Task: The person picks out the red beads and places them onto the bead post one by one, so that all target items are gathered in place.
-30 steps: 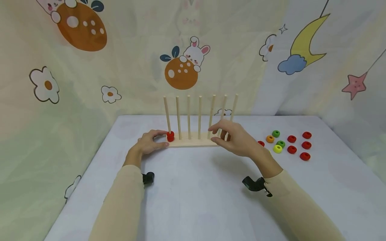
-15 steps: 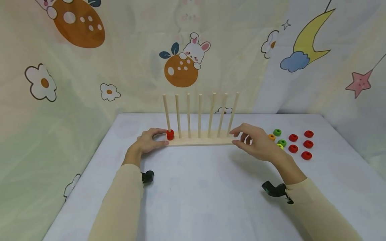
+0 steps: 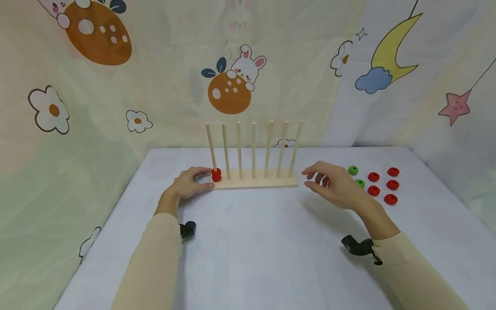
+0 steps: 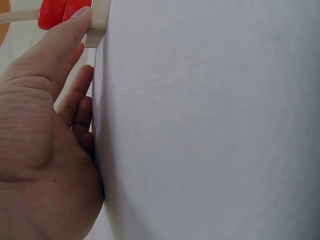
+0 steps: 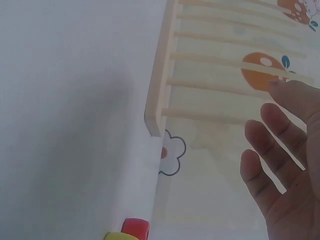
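A light wooden peg stand (image 3: 255,183) with a row of upright pegs lies at the back middle of the table. Two stacked red beads (image 3: 216,175) sit low on its leftmost peg. My left hand (image 3: 188,184) holds the stand's left end, thumb at the front edge and forefinger behind it. In the left wrist view the thumb lies right beside the red beads (image 4: 60,11). My right hand (image 3: 337,185) hovers just past the stand's right end with fingers loosely bent and nothing in them. Some beads are hidden behind this hand.
Several loose red beads (image 3: 373,190) and green beads (image 3: 353,170) lie on the white table (image 3: 248,249) at the right. A yellow bead (image 5: 121,236) shows low in the right wrist view. A patterned cloth (image 3: 170,77) hangs behind the table.
My right hand has moved right, from beside the right-hand pegs to past the stand's end, now covering some beads. My left hand and the red beads on the peg stay in place.
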`<act>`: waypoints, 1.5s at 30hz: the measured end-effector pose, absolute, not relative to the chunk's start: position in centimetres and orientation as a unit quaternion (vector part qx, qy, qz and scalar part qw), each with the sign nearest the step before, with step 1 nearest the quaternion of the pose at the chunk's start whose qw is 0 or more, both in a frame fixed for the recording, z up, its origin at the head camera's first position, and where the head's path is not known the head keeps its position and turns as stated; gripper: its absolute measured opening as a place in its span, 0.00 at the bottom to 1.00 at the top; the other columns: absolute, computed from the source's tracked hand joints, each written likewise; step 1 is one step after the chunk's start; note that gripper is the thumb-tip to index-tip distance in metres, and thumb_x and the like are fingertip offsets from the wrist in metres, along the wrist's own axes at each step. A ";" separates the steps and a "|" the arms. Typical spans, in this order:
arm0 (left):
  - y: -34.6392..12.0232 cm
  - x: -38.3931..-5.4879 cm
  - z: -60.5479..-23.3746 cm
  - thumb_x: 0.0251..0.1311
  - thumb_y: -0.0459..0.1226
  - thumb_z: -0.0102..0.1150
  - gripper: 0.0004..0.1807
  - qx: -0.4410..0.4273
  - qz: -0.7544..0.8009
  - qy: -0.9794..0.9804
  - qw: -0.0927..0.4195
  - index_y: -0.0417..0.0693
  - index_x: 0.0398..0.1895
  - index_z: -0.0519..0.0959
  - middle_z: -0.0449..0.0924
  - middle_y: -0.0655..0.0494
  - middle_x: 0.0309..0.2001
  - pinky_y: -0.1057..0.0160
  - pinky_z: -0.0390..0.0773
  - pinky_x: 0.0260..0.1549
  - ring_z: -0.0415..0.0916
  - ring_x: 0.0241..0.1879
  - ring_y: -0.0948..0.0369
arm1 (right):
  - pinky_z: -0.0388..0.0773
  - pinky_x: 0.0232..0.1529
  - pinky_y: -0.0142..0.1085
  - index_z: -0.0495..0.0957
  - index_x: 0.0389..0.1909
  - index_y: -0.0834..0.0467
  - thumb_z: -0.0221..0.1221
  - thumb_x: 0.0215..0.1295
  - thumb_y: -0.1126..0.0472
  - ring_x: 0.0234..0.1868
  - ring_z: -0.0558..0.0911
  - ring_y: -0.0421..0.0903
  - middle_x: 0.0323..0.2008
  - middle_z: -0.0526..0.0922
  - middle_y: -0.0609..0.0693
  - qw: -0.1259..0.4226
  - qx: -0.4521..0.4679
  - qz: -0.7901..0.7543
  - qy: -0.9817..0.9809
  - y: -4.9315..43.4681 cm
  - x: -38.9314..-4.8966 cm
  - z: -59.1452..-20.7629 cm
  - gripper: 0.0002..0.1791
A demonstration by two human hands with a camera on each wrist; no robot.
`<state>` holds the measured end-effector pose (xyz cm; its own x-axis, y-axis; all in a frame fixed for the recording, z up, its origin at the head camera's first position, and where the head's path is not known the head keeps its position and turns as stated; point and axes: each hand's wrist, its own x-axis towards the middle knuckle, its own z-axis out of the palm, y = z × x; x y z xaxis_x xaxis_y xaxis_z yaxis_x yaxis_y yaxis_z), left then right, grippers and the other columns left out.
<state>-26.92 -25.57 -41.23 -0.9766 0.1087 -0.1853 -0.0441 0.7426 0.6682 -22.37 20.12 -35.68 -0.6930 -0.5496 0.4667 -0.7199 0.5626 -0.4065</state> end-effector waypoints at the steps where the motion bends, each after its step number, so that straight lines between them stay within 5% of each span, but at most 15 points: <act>1: -25.6 -26.9 -41.2 0.60 0.55 0.70 0.36 0.018 0.358 0.927 0.107 0.67 0.73 0.71 0.59 0.52 0.78 0.29 0.49 0.70 0.45 0.78 0.42 | 0.82 0.33 0.34 0.82 0.51 0.52 0.69 0.63 0.68 0.34 0.81 0.39 0.40 0.84 0.43 0.148 0.365 0.293 -0.871 20.2 -22.4 -35.7 0.17; 29: -25.5 -26.9 -41.7 0.61 0.55 0.69 0.36 0.015 0.357 0.929 0.097 0.66 0.72 0.71 0.59 0.51 0.78 0.28 0.48 0.70 0.45 0.78 0.42 | 0.83 0.38 0.38 0.81 0.51 0.55 0.69 0.62 0.69 0.37 0.83 0.42 0.43 0.84 0.46 0.148 0.318 0.266 -0.898 23.9 -23.1 -33.9 0.17; 45: -25.4 -26.7 -41.6 0.60 0.56 0.69 0.36 0.014 0.356 0.929 0.096 0.67 0.72 0.72 0.58 0.50 0.79 0.29 0.53 0.67 0.48 0.75 0.41 | 0.81 0.38 0.28 0.82 0.50 0.54 0.68 0.63 0.69 0.37 0.81 0.39 0.44 0.84 0.44 0.159 0.285 0.284 -0.902 26.5 -23.3 -35.7 0.15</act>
<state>-26.72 -25.44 -41.64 -0.9811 0.0953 -0.1683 -0.0416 0.7457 0.6650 -23.33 26.48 -35.73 -0.7873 -0.4229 0.4487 -0.6036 0.6770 -0.4210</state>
